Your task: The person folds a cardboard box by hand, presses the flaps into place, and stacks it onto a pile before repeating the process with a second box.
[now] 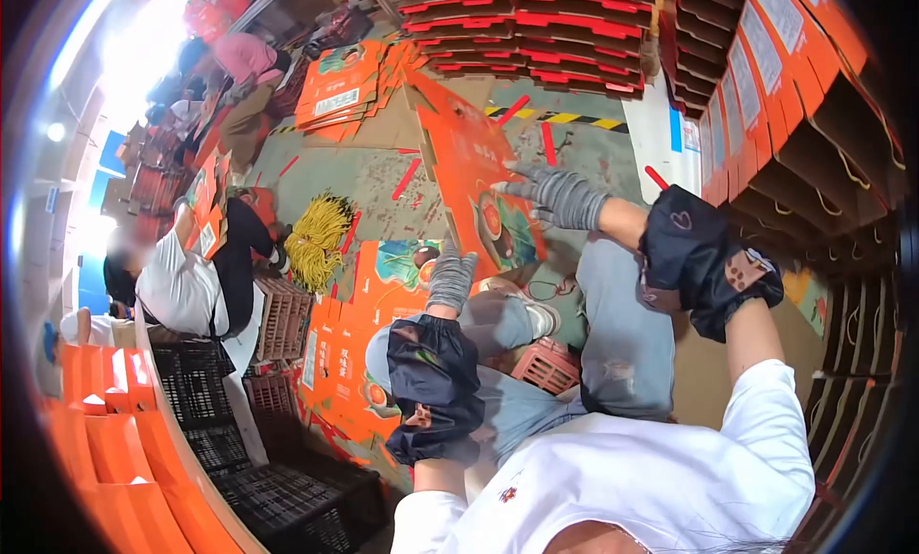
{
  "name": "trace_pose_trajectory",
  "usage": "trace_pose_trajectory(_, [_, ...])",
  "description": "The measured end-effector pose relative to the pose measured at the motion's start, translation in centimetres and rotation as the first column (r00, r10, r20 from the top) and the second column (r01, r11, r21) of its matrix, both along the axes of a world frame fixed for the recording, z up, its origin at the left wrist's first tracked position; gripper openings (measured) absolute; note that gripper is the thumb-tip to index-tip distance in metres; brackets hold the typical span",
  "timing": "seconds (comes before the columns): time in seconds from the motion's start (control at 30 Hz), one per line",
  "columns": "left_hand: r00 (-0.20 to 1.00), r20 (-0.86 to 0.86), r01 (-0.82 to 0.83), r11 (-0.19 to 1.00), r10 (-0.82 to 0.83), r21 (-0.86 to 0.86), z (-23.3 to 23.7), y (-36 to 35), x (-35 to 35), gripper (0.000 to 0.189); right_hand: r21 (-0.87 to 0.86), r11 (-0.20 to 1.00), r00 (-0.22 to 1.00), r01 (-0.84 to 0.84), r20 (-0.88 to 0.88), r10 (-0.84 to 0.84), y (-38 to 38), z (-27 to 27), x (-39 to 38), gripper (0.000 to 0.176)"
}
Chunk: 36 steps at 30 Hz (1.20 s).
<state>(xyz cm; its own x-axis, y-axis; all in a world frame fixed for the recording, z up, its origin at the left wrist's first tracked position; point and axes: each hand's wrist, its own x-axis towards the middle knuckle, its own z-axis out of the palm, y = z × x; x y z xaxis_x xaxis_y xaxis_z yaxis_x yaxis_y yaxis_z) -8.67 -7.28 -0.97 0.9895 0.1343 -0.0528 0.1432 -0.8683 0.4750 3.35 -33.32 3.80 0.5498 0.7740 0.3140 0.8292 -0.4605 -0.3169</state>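
An orange folded carton [469, 162] with fruit pictures stands tilted in front of me, between my hands. My left hand [451, 278], in a grey striped glove, grips its lower left edge between thumb and fingers. On the carton's right side, my right hand [563, 196], gloved the same way, has its fingers stretched out and apart against the printed face. Flat orange cartons [349, 339] lie on the floor below and left of my left hand. Another pile of orange cartons [335, 90] lies beyond.
Stacked cartons [546, 33] stand at the back, with open orange boxes [775, 95] at right. Yellow cords [321, 238] lie on the floor. A pink crate [548, 365] sits by my legs, black crates [278, 497] at lower left. Co-workers [182, 286] sit at left.
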Motion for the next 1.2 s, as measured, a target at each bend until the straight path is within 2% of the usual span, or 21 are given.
trace_pose_trajectory(0.03, [0.994, 0.079, 0.073, 0.996, -0.07, -0.04, -0.7, 0.0, -0.2, 0.067, -0.002, 1.0, 0.999, -0.006, 0.035, 0.006, 0.4, -0.1, -0.3, 0.075])
trace_pose_trajectory(0.1, [0.985, 0.09, 0.157, 0.978, -0.145, -0.14, -1.8, 0.2, -0.5, 0.072, -0.018, 1.0, 0.993, -0.023, 0.118, 0.025, 1.2, 0.2, -0.3, 0.077])
trace_pose_trajectory(0.2, [0.99, -0.067, 0.09, 0.916, -0.125, -0.391, -0.7, -1.2, -2.0, 0.073, -0.008, 0.999, 0.971, -0.034, 0.237, 0.035, 1.4, 1.7, -1.3, 0.077])
trace_pose_trajectory(0.27, [0.995, -0.1, -0.047, 0.782, -0.021, -0.622, 1.3, -2.7, -3.5, 0.071, -0.027, 0.999, 0.96, -0.043, 0.275, 0.049, 1.5, 2.0, -1.6, 0.075])
trace_pose_trajectory(0.37, [0.996, -0.029, 0.041, 0.712, -0.085, -0.701, 0.3, -2.2, -4.7, 0.07, -0.009, 0.998, 0.959, -0.063, 0.277, 0.063, 1.6, 2.2, -1.8, 0.072])
trace_pose_trajectory(0.47, [0.993, -0.011, 0.074, 0.679, -0.12, -0.73, 0.5, -1.4, -6.0, 0.069, -0.021, 0.999, 0.948, -0.037, 0.314, 0.042, 1.5, 2.6, -2.3, 0.068])
trace_pose_trajectory(0.53, [0.943, 0.154, 0.331, 0.794, -0.294, -0.51, -2.5, -0.5, -6.8, 0.051, 0.023, 0.999, 0.937, -0.028, 0.348, 0.018, 1.6, 3.2, -2.4, 0.064])
trace_pose_trajectory(0.6, [0.917, 0.098, 0.392, 0.832, -0.386, -0.392, -1.0, 0.1, -7.6, 0.036, 0.135, 0.988, 0.932, -0.076, 0.362, 0.023, 1.7, 4.3, -2.4, 0.061])
trace_pose_trajectory(0.63, [0.919, 0.131, 0.394, 0.84, -0.373, -0.373, -1.2, -0.1, -7.9, 0.04, 0.117, 0.991, 0.918, -0.062, 0.397, 0.01, 1.8, 4.3, -2.2, 0.055])
trace_pose_trajectory(0.67, [0.919, 0.164, 0.395, 0.848, -0.359, -0.354, -1.4, -0.3, -8.3, 0.045, 0.099, 0.994, 0.9, -0.042, 0.436, -0.006, 1.9, 4.3, -2.2, 0.051])
trace_pose_trajectory(0.73, [0.925, 0.261, 0.362, 0.845, -0.275, -0.394, -3.3, -0.9, -8.5, 0.064, 0.183, 0.982, 0.887, -0.037, 0.458, -0.052, 2.1, 3.8, -2.2, 0.036])
trace_pose_trajectory(0.8, [0.972, 0.096, 0.226, 0.75, -0.213, -0.622, -0.8, -2.8, -8.3, 0.063, 0.156, 0.987, 0.872, -0.031, 0.487, -0.05, 1.6, 3.6, -1.9, 0.03])
trace_pose_trajectory(0.9, [0.949, 0.286, 0.295, 0.69, -0.131, -0.661, -3.0, -5.3, -7.6, 0.061, 0.127, 0.991, 0.848, 0.03, 0.522, -0.092, 1.5, 4.5, -1.5, 0.025])
trace_pose_trajectory(0.97, [0.973, 0.21, 0.223, 0.637, -0.098, -0.738, -0.8, -6.9, -7.1, 0.06, 0.131, 0.988, 0.828, 0.08, 0.544, -0.139, 2.2, 6.3, -1.8, 0.027])
trace_pose_trajectory(1.0, [0.981, 0.17, 0.189, 0.607, -0.09, -0.772, 0.1, -7.8, -6.9, 0.06, 0.076, 0.989, 0.866, 0.126, 0.478, -0.147, 2.5, 7.4, -1.9, 0.026])
trace_pose_trajectory(1.03, [0.976, 0.205, 0.207, 0.59, -0.071, -0.781, -0.1, -8.8, -6.8, 0.063, 0.016, 0.986, 0.897, 0.169, 0.412, -0.16, 2.7, 8.5, -1.7, 0.026])
trace_pose_trajectory(1.13, [0.995, 0.099, 0.064, 0.721, 0.006, -0.69, -3.4, -12.7, -4.9, 0.068, -0.101, 0.966, 0.94, 0.237, 0.276, -0.202, 2.3, 9.0, -0.2, 0.029])
trace_pose_trajectory(1.17, [0.989, 0.145, 0.059, 0.784, 0.04, -0.618, -4.1, -14.1, -4.4, 0.075, -0.107, 0.963, 0.947, 0.248, 0.235, -0.218, 2.3, 8.7, 0.0, 0.031])
trace_pose_trajectory(1.2, [0.997, 0.08, 0.057, 0.815, -0.013, -0.576, -4.9, -14.6, -4.1, 0.076, -0.115, 0.96, 0.953, 0.257, 0.195, -0.232, 2.2, 8.6, 0.2, 0.033])
